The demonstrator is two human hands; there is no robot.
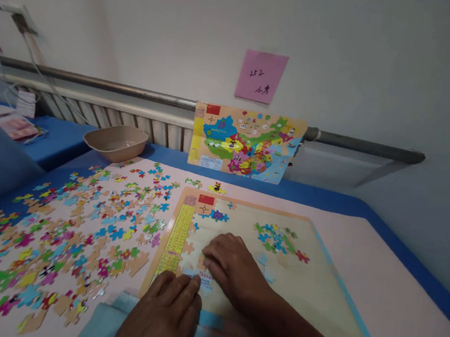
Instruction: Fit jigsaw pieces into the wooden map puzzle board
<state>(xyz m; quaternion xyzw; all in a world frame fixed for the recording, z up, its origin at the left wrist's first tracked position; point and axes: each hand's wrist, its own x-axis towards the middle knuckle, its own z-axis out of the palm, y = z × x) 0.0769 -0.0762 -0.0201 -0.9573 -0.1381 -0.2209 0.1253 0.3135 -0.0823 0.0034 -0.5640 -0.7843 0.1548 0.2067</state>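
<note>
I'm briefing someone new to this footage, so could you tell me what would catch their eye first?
Most striking is the spread of bright loose puzzle pieces covering the table's left side. Next, both hands, left hand and right hand, press on the puzzle board at its lower left. Behind, a colourful reference map leans against the radiator pipe.

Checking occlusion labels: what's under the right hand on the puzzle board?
The right hand lies flat on the puzzle board; a pale blue printed piece shows at its fingertips, by the left hand. Anything beneath the palm is hidden.
</note>
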